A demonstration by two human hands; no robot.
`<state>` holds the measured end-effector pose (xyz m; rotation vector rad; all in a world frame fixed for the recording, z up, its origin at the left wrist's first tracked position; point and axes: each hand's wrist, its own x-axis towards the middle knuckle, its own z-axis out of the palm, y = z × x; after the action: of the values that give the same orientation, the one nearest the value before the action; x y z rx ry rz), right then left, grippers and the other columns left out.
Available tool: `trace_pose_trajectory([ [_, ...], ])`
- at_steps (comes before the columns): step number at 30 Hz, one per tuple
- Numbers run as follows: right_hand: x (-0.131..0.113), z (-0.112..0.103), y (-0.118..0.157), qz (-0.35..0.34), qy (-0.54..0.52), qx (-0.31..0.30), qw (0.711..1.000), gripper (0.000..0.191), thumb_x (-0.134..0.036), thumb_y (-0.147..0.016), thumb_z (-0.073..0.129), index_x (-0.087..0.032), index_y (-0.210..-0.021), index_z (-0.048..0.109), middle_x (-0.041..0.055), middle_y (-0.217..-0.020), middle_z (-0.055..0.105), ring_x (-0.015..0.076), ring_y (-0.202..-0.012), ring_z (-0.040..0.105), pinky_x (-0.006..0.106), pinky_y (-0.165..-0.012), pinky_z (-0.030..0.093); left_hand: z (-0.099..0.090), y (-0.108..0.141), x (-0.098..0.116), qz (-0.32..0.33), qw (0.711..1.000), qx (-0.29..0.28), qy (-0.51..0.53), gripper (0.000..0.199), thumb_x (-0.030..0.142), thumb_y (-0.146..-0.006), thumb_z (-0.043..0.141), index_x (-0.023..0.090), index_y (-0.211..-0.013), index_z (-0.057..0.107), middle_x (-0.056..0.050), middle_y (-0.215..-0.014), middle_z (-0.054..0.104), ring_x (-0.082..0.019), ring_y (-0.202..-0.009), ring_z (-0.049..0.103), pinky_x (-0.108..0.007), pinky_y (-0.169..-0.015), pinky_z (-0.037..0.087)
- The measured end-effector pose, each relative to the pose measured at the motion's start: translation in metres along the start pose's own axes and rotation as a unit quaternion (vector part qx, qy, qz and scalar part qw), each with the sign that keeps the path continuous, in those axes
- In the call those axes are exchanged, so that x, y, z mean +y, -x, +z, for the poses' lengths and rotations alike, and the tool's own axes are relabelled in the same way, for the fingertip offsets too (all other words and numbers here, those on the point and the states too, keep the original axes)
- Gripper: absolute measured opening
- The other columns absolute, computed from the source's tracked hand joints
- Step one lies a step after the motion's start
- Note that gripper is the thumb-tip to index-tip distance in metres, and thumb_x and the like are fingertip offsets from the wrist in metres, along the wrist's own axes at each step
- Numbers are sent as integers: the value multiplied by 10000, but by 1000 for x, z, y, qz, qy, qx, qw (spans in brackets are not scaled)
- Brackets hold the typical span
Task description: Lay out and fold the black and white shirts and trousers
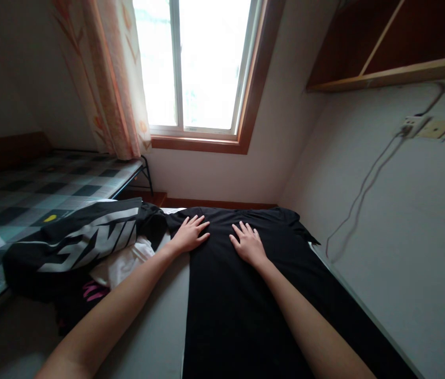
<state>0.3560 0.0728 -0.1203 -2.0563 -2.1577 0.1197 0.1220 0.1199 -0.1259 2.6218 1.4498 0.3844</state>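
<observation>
A black garment, which looks like a T-shirt, lies spread out on a white surface in front of me. My left hand rests flat near its far left part, fingers spread and pointing away. On the same cloth, a little to the right, my right hand lies palm down with its fingers apart. Neither hand grips anything. Small wrinkles run across the far end of the cloth, and its near end leaves the bottom of the view.
Left of the garment is a pile with a black Nike item and white cloth. Beyond it stands a bed with a checked cover. A curtain hangs by the window. On the right wall, a cable runs down from a socket.
</observation>
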Motion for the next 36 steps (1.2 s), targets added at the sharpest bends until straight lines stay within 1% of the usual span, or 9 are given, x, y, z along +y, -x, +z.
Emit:
trace_pose_trajectory([
  [14, 0, 1, 1, -2, -7, 8, 1000, 572, -495, -962, 342, -240, -1469, 414, 83, -1567, 305, 267, -1449, 229, 456, -1159, 168, 3, 0, -2, 7, 1000, 5, -13, 560, 545, -936, 385, 270, -1416, 477, -66, -1545, 358, -288, -1443, 265, -499, -1172, 180],
  [21, 0, 0, 1, -4, -7, 9, 1000, 574, -497, -961, 344, -237, -1467, 418, 88, -1567, 302, 268, -1448, 234, 450, -1159, 172, 1, 1, 0, 1, 1000, 2, -11, 549, 540, -935, 392, 280, -1410, 480, -58, -1545, 361, -276, -1445, 262, -482, -1178, 168],
  [26, 1, 0, 1, -5, -9, 10, 1000, 569, -493, -960, 354, -237, -1464, 423, 88, -1566, 305, 263, -1447, 236, 445, -1160, 170, 0, 2, 1, 5, 1000, 7, -11, 555, 535, -938, 385, 261, -1411, 483, -66, -1545, 359, -288, -1440, 272, -499, -1171, 186],
  [32, 3, 3, 1, -8, -19, 26, 999, 566, -496, -957, 363, -233, -1452, 441, 91, -1555, 329, 264, -1439, 253, 444, -1155, 173, 2, 1, 1, -1, 1000, 12, -15, 548, 532, -934, 398, 268, -1406, 488, -56, -1541, 367, -280, -1437, 281, -499, -1173, 189],
  [36, 3, 4, 0, -10, -30, 37, 999, 559, -506, -964, 345, -227, -1432, 471, 95, -1543, 353, 263, -1432, 268, 444, -1149, 184, 4, 1, 1, -2, 999, 26, -23, 525, 508, -926, 425, 275, -1389, 509, -49, -1531, 383, -282, -1426, 307, -502, -1163, 218],
])
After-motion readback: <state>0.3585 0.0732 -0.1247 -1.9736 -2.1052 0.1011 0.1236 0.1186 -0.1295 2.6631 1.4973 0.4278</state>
